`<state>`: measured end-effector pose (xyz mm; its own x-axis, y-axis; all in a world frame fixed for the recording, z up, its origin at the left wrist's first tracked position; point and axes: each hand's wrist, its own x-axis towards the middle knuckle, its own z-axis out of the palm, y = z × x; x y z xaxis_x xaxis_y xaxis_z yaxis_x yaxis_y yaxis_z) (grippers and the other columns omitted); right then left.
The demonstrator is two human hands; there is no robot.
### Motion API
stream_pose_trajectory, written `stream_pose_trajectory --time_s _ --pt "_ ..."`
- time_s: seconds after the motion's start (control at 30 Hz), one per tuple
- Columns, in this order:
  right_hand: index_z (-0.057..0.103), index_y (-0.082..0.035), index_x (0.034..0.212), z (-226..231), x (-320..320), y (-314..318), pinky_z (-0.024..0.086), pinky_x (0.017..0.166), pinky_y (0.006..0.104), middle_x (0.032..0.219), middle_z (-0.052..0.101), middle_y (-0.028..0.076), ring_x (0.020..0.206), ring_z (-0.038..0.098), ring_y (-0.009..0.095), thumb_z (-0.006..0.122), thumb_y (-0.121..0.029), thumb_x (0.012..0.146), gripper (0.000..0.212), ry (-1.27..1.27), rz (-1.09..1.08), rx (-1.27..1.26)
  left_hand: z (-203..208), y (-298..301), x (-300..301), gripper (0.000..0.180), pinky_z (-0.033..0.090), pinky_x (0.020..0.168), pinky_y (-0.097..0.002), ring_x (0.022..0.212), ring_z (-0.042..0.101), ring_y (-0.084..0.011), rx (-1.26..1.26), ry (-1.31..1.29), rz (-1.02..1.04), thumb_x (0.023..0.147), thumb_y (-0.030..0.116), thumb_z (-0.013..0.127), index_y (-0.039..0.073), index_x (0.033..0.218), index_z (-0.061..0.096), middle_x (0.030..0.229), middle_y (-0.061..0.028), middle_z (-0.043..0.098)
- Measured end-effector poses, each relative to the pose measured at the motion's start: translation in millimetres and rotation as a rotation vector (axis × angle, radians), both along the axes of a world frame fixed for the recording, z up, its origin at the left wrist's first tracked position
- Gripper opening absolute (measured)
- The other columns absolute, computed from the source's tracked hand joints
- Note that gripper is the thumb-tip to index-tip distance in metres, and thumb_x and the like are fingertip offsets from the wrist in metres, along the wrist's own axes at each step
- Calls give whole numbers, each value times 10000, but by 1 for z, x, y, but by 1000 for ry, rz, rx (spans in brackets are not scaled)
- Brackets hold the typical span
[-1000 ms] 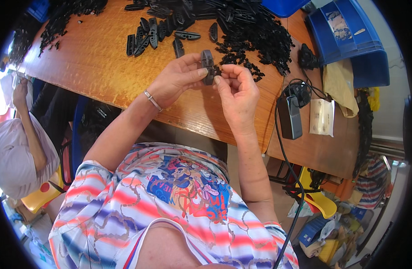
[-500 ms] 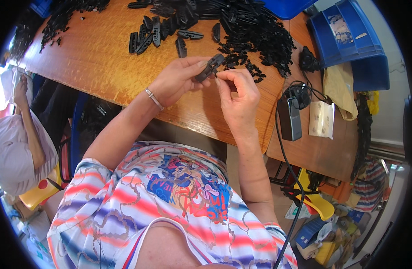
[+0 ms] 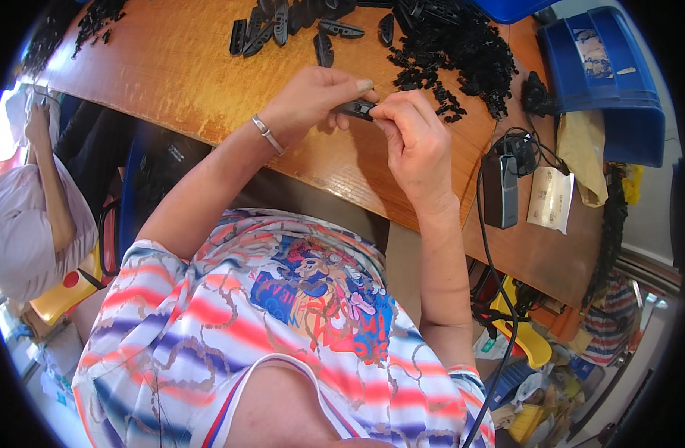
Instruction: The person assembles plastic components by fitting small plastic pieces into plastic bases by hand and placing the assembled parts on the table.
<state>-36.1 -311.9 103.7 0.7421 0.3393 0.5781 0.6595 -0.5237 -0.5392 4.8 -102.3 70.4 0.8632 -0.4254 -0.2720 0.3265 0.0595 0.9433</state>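
Note:
Above the table's near edge, my left hand point(image 3: 313, 98) grips a long black plastic part point(image 3: 359, 110) with openings in its face, thumb on top and fingers beneath. My right hand point(image 3: 418, 142) is closed in a pinch against the right end of that part. Whatever lies between its fingertips, if anything, is hidden. Beyond my hands lie several similar black plastic parts point(image 3: 324, 51), oval and slotted. To their right spreads a heap of small black plastic pieces point(image 3: 473, 56), with a few strays at its near side.
On the right stand a blue bin point(image 3: 604, 82), a dark box-shaped device point(image 3: 501, 193) with a black cable point(image 3: 492, 261), and a cream packet point(image 3: 551, 198). More black pieces point(image 3: 100, 19) lie at the far left. Another person point(image 3: 36, 216) sits on the left.
The black part has turned from steeply tilted to nearly level in my left hand. My right fingertips have come against its end. The whole view has shifted slightly.

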Motion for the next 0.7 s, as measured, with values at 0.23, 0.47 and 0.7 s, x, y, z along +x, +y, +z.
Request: stream_pose_trajectory --time_s 0.23,0.47,0.7 --pt "697 -10 971 -14 -2 -3 566 687 411 939 667 123 814 700 338 753 31 860 131 51 -25 -37 2 6 -9 350 542 709 -213 754 654 -42 44 -134 -86 1065 277 711 -10 1261 752 930 -12 747" --pt "710 13 1038 -27 -11 17 557 730 437 906 710 180 806 702 358 862 -138 867 275 752 -199 170 13 11 -32 299 555 818 -233 917 665 -56 284 -458 6 979 64 743 -15 1266 727 1066 -11 744" --pt "724 3 1016 -30 -13 42 562 719 421 918 733 175 803 718 317 865 -196 873 283 765 83 158 60 97 -45 324 540 928 -295 1103 660 -109 526 -270 -255 926 21 745 -10 1245 697 1114 -30 702"
